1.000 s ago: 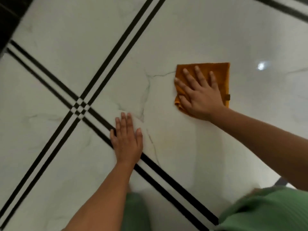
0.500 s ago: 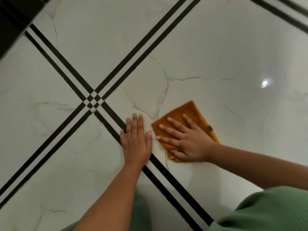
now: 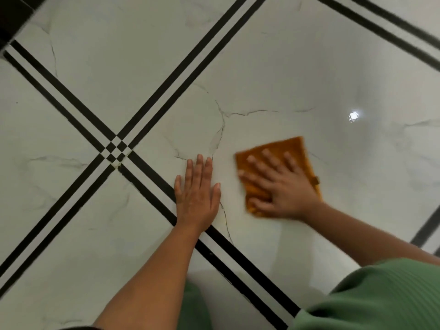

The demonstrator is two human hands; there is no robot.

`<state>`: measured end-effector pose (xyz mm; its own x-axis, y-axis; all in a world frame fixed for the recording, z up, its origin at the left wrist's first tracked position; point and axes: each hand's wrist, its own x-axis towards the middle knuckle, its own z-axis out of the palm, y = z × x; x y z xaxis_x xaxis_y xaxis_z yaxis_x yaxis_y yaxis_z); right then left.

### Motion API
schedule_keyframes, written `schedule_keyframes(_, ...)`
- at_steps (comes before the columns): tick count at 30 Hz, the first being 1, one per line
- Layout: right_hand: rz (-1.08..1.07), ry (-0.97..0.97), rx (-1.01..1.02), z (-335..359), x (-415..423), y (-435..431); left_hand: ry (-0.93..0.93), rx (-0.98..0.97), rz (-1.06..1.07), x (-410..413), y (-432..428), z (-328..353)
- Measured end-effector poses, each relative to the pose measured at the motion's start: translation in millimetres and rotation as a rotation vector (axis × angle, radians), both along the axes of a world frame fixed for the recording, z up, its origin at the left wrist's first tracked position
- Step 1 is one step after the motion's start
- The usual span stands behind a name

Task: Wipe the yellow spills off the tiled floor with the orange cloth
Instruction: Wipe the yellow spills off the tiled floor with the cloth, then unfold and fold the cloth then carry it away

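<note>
The folded orange cloth (image 3: 292,148) lies flat on the white marble-look tiled floor (image 3: 285,67), right of centre. My right hand (image 3: 281,186) presses down on it with fingers spread, covering most of it, and is blurred with motion. My left hand (image 3: 197,194) rests flat on the floor just left of the cloth, fingers together, holding nothing, its wrist over a black stripe. I cannot make out any yellow spill on the tiles around the cloth.
Double black inlay stripes cross at a small checkered junction (image 3: 115,150) to the left, and one pair runs under my left wrist. Thin grey veins mark the tile. A ceiling light reflects (image 3: 353,115) at the right. My green clothing (image 3: 381,294) fills the lower right.
My right hand dragged the cloth from farther away toward me and my left hand, then slid it a little to the right. My left hand has stayed planted on the floor.
</note>
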<state>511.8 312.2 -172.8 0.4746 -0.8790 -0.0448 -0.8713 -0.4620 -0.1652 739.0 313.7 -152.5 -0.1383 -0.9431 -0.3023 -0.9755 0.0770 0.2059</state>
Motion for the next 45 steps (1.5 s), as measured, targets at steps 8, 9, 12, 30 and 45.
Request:
schedule_keyframes(8,-0.122,0.044,0.033,2.9,-39.7,10.9,0.065,-0.042,-0.148,-50.9,-2.6,-5.9)
schedule_keyframes(9,-0.017,0.068,0.051,5.2,-58.1,17.2,0.076,-0.038,-0.146,-57.9,-6.7,-4.7)
schedule_keyframes(12,-0.212,0.11,0.014,4.6,-114.0,-4.2,0.109,-0.06,-0.17,-77.9,-20.5,-1.2)
schedule_keyframes(30,-1.227,-1.069,0.404,131.1,-139.9,-11.0,0.321,0.186,0.006,-175.8,-56.9,57.6)
schedule_keyframes(45,-1.438,-1.539,0.702,481.0,-73.0,-25.8,0.755,0.332,0.229,-174.7,-37.8,445.9)
